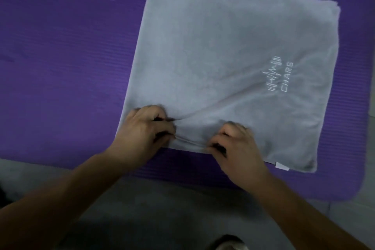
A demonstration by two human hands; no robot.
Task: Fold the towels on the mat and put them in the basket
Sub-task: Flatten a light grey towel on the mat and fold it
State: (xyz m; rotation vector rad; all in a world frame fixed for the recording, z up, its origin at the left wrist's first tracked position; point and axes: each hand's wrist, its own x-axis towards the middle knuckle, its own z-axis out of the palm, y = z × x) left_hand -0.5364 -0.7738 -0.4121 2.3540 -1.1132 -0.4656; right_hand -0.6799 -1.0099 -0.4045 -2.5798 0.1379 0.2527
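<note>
A grey towel point(223, 50) with a white embroidered logo lies flat on the purple mat point(67, 63), folded into a rough square with layered edges at its far right corner. My left hand point(146, 128) pinches the towel's near edge towards its left corner. My right hand point(235, 144) pinches the same near edge a little to the right. The cloth between the two hands is bunched into a crease that runs up towards the logo. A small white label sticks out at the near right corner. No basket is in view.
The mat's near edge meets a grey floor point(162, 209) below my forearms. The mat's rounded corner is at the lower right, with pale floor beyond it. A dark rounded object point(227, 243) shows at the bottom edge.
</note>
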